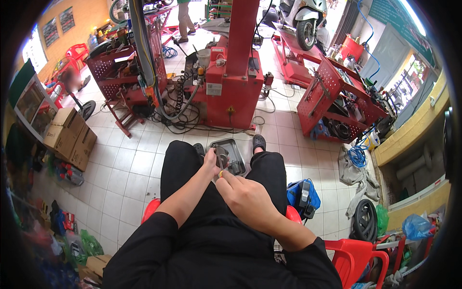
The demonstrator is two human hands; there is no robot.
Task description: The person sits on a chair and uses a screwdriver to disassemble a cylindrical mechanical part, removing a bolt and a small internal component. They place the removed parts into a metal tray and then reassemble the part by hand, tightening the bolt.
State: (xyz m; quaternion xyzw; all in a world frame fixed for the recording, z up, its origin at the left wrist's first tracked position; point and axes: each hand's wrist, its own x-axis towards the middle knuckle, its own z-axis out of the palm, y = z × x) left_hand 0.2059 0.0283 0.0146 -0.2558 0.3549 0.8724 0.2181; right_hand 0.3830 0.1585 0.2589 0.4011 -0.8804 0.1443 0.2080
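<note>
My left hand (211, 164) is closed around a small grey metal part (221, 155) held between my knees. Just below it, my right hand (240, 197) grips a slim tool with some yellow (220, 174) at its handle, reaching up to the part; the tool's tip is hard to make out. Beneath both hands, on the tiled floor between my feet, lies a dark metal tray (235, 167).
Red carts (327, 96) and a red lift column (228, 96) stand ahead. Cardboard boxes (70, 135) are left; a blue bag (301, 197), tyres (363, 219) and a red chair (351, 260) are right. Another person stands behind (184, 19); someone sits far left (72, 79).
</note>
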